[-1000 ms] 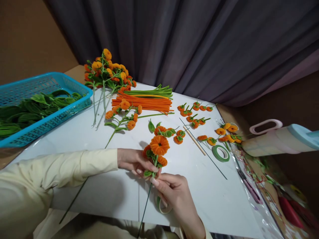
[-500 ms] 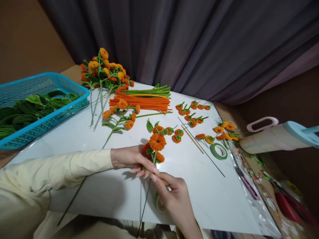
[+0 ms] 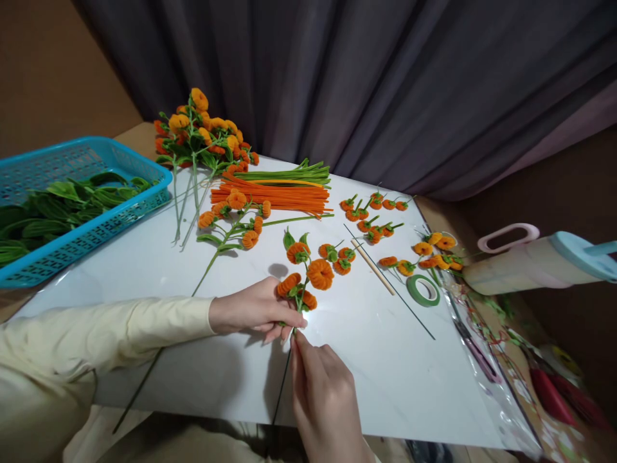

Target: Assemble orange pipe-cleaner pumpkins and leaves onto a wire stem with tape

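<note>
A stalk of orange pipe-cleaner flowers [image 3: 321,274] with green leaves leans upright just over the table. My left hand [image 3: 258,310] is closed round its green stem, right under the lowest blooms. Just below, my right hand [image 3: 325,389] pinches the same stem between thumb and fingertips. From the pinch a thin dark green wire [image 3: 282,386] runs down past the table's front edge. My right palm faces away, so whatever lies inside it is hidden. A finished-looking flower spray [image 3: 224,246] lies behind my left wrist.
A blue basket [image 3: 87,241] of green leaves stands left. Behind are orange pipe cleaners [image 3: 274,196] and a flower bunch [image 3: 202,138]. To the right lie loose flower heads [image 3: 373,235], a wooden stick [image 3: 373,269], green tape [image 3: 423,291], scissors [image 3: 482,360] and a tumbler [image 3: 525,267].
The flower stalk has turned, so its large bloom now faces right. My right hand has rotated its fingers upward around the stem; the tape roll seen under it is now out of sight.
</note>
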The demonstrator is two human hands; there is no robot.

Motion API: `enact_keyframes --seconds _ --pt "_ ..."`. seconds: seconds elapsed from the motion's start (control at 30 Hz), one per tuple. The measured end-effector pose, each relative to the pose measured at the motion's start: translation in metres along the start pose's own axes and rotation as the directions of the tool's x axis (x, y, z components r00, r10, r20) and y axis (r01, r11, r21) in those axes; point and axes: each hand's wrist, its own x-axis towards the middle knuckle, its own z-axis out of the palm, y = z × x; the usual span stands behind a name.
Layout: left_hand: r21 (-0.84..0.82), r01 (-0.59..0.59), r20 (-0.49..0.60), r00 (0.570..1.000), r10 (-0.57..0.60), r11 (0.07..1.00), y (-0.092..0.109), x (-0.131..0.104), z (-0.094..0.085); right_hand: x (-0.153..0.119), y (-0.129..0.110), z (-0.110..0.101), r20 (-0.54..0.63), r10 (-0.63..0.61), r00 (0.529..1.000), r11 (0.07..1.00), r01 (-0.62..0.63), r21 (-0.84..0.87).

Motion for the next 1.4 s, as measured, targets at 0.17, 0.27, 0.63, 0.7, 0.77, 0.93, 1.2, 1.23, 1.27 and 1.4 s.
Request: enact_keyframes --seconds 0.17,0.27,0.63,0.7,0.77,0.93,1.2,1.23,1.27,1.4 --pt "0.096 -0.042 -0.003 0.999 0.043 0.994 0.000 -0.001 -0.001 0.004 -0.003 0.002 -0.029 -0.069 0.997 0.992 0.065 -0.108" --pt "0.103 -0.069 0.004 0.998 0.069 0.992 0.000 -0.001 -0.003 0.004 0.001 -0.003 0.044 0.041 0.998 0.996 -0.045 0.073" --pt "-0.036 -0.111 0.116 0.987 0.115 0.993 -0.005 -0.002 -0.005 0.004 0.032 -0.012 0.686 0.335 0.646 0.150 -0.755 0.638" --pt "-0.036 -0.129 0.123 0.983 0.132 0.991 -0.005 -0.002 -0.006 0.007 0.036 -0.011 0.725 0.253 0.640 0.114 -0.764 0.635" --pt "-0.029 -0.134 0.134 0.982 0.136 0.991 -0.005 -0.001 -0.007 0.010 0.038 -0.011 0.747 0.184 0.639 0.116 -0.769 0.629" --pt "0.008 -0.154 0.122 0.981 0.152 0.988 -0.003 0.000 -0.009 0.013 0.038 -0.015 0.716 0.211 0.666 0.237 -0.745 0.623" --pt "-0.074 -0.120 0.074 0.989 0.125 0.990 -0.012 -0.003 -0.005 0.001 0.019 -0.019 0.453 0.347 0.821 0.532 -0.570 0.626" --pt "-0.075 -0.127 0.041 0.991 0.130 0.989 -0.013 -0.005 -0.004 0.001 0.015 -0.020 0.425 0.356 0.832 0.564 -0.554 0.612" --pt "-0.071 -0.132 0.007 0.991 0.132 0.989 -0.015 -0.007 -0.003 0.001 0.011 -0.021 0.399 0.362 0.843 0.595 -0.538 0.597" --pt "-0.047 -0.135 -0.114 0.985 0.129 0.990 -0.016 -0.014 0.003 0.004 -0.002 -0.024 0.332 0.358 0.873 0.692 -0.487 0.533"
